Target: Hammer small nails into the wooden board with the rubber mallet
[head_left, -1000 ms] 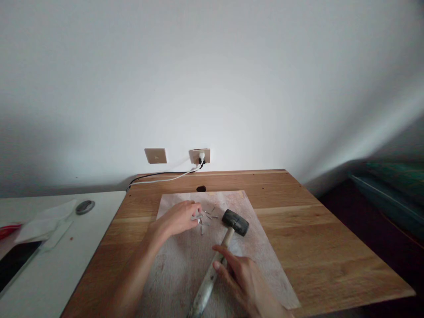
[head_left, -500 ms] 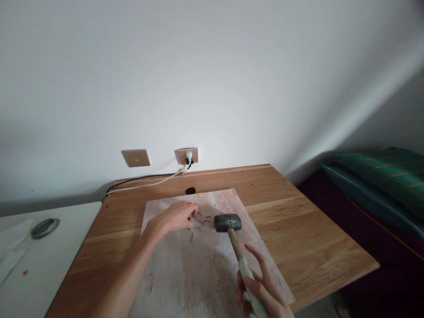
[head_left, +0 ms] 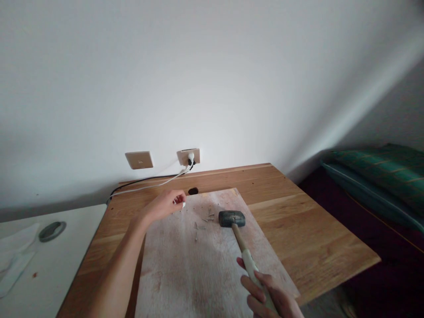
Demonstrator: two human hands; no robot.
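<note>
My right hand [head_left: 265,293] is closed round the pale handle of a mallet [head_left: 236,226] at the bottom of the view. Its black head rests on a worn pale board [head_left: 185,274] that lies on the wooden table [head_left: 298,229]. Several small nails [head_left: 202,221] lie scattered on the board just left of the mallet head. My left hand [head_left: 167,204] hovers over the board's far left corner with fingers pinched on something small and pale that I cannot make out.
Two wall plates sit behind the table; the right socket [head_left: 188,156] has a plug with black and white cables [head_left: 145,184] running left. A white counter [head_left: 39,265] with a round grey object [head_left: 52,230] stands left. Green bedding [head_left: 380,176] lies right.
My left hand has lifted from the nails and drawn back left toward the board's corner. My right hand has closed round the mallet handle, and the mallet has swung so its handle points toward me.
</note>
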